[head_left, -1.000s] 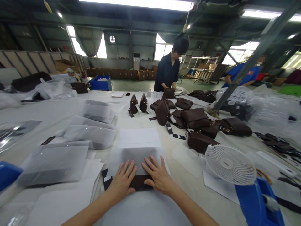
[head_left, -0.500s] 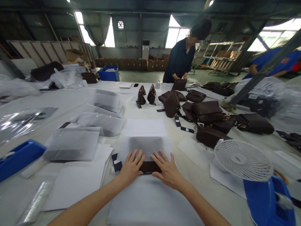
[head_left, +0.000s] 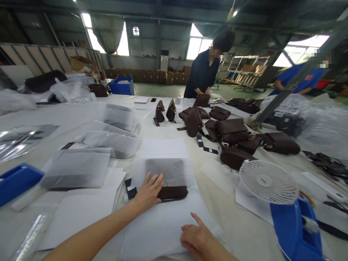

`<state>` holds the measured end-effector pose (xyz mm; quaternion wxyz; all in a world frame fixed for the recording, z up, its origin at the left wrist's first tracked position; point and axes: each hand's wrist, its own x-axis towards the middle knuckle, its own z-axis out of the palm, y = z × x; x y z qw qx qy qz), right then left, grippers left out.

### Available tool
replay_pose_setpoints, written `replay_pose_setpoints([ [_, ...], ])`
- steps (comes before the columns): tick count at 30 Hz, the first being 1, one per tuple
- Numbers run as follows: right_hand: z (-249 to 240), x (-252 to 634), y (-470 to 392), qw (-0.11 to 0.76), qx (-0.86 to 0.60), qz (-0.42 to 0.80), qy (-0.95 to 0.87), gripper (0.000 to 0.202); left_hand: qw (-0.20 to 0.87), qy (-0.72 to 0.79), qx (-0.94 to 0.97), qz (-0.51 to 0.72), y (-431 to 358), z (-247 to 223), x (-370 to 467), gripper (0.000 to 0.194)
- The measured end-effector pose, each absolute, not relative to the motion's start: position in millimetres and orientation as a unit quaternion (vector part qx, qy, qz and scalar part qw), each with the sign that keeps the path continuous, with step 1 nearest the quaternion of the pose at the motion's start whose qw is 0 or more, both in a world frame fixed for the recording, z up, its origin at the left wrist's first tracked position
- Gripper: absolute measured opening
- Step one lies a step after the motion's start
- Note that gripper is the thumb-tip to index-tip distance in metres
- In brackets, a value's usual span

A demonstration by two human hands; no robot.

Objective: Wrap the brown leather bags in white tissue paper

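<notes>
A dark brown leather bag (head_left: pixel 174 193) lies flat before me, its far part under a folded sheet of translucent tissue paper (head_left: pixel 174 168). My left hand (head_left: pixel 149 190) rests on the bag and the paper's edge, fingers stretched out. A black tag (head_left: pixel 131 188) sticks out at the bag's left side. Nearer to me, my right hand (head_left: pixel 198 235) is over the near part of the white tissue (head_left: pixel 160 228), off the bag. Its index finger points away from the others, which are partly bent; nothing shows in it.
Wrapped bags (head_left: pixel 78 168) and white sheets (head_left: pixel 78 214) lie to the left, near a blue tape dispenser (head_left: pixel 21 183). On the right are several brown bags (head_left: pixel 231 130), a white fan (head_left: pixel 268 181) and another blue dispenser (head_left: pixel 296 228). A co-worker (head_left: pixel 202 72) stands across the table.
My right hand has left the bag and come back toward me over the near paper, uncovering the bag's right end. The left hand stays on the bag. The view has shifted slightly.
</notes>
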<state>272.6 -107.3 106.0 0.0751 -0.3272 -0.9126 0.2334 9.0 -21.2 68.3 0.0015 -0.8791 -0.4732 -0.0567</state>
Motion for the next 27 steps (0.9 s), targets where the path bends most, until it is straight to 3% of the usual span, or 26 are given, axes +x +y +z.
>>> replay_pose_setpoints([
  [8,132.3,260.6,-65.1,0.146,-0.376,0.187,-0.896,0.024,-0.062,-0.432,-0.899,-0.046,-3.5,99.1,11.0,0.035],
  [16,123.1,237.7,21.4,0.211,-0.386,0.216,-0.872,0.023,-0.221,-0.397,-0.891,-0.004,40.9,144.7,-3.9,0.056],
  [22,110.4,224.8,66.1,0.244,-0.398,0.213,-0.858,0.021,-0.253,-0.439,-0.862,-0.012,62.6,146.2,-3.3,0.036],
  [25,106.5,222.7,76.8,0.249,-0.409,0.212,-0.852,0.021,-0.247,-0.466,-0.848,-0.047,67.2,142.0,-3.2,0.013],
  [27,104.2,222.0,81.5,0.249,-0.421,0.207,-0.847,0.022,-0.243,-0.482,-0.838,-0.076,69.5,139.3,-6.2,0.013],
])
